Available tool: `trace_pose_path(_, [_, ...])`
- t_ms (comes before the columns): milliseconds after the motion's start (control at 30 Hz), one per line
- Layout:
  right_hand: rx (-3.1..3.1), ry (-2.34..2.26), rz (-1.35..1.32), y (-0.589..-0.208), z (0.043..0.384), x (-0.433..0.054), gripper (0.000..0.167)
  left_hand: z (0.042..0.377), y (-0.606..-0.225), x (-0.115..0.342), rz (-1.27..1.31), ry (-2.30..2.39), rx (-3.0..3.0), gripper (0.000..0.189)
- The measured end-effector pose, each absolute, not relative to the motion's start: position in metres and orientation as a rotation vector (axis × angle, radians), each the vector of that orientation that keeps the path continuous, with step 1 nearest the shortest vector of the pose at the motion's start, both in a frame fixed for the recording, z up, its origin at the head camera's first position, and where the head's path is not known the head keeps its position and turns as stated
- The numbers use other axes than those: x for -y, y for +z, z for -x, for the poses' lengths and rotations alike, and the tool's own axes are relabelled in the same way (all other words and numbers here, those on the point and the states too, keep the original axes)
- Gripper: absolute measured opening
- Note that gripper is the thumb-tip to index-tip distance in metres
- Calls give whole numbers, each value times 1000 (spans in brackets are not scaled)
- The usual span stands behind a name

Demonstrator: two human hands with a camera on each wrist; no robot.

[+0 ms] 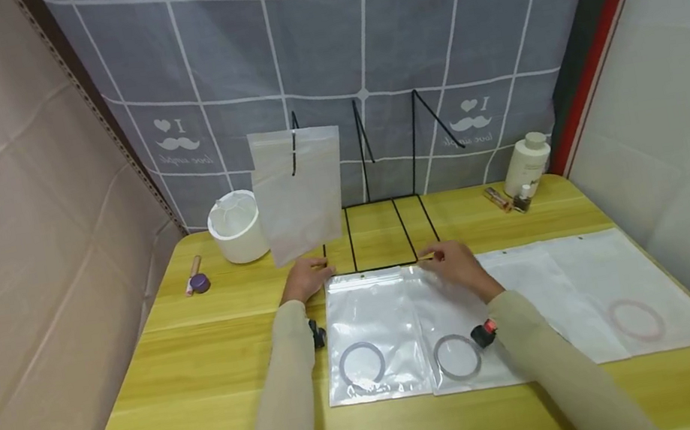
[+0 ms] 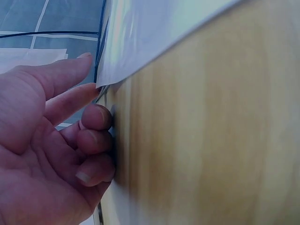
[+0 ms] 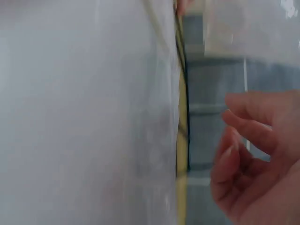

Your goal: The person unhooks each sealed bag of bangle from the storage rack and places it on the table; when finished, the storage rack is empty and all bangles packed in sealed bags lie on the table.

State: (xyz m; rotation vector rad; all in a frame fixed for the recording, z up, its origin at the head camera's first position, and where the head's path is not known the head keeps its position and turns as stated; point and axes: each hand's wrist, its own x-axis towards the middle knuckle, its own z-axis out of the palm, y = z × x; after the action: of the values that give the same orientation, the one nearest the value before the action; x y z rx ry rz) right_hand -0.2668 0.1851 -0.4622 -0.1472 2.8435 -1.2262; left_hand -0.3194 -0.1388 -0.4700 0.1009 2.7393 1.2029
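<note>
On the yellow desk (image 1: 205,360), flat zip bags overlap below a black wire rack (image 1: 383,235). The left hand (image 1: 306,279), fingers loosely curled, touches the top corner of the nearest bag (image 1: 374,332); the right hand (image 1: 456,265), curled, holds nothing. A careless lift could drag the neighbouring bag (image 1: 451,338).

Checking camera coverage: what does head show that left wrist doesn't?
Head only: the right hand, the white cup, the bottle, the bags with rings lying flat, and a bag hanging on the wire rack. Left wrist only: the left hand close up, three fingers curled, fingertips by a bag corner. Both: the left hand, a bag edge, the yellow table.
</note>
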Motion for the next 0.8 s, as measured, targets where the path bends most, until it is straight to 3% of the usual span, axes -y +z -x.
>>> trace_pose_path(167, [-2920, -1283, 6, -467, 285, -228, 37, 321, -472, 138, -96, 1178, -2743, 43])
trace_pose_path(300, [-2845, -1202, 68, -475, 297, -246, 46, 322, -472, 137, -93, 1173, -2745, 42])
trace_pose_path(600, [-2762, -1112, 43, -483, 310, -252, 59, 321, -470, 134, -100, 1153, -2745, 43])
trace_pose_path(800, [-2720, -1134, 24, -482, 312, -249, 57, 317, -471, 136, -88, 1119, -2730, 49])
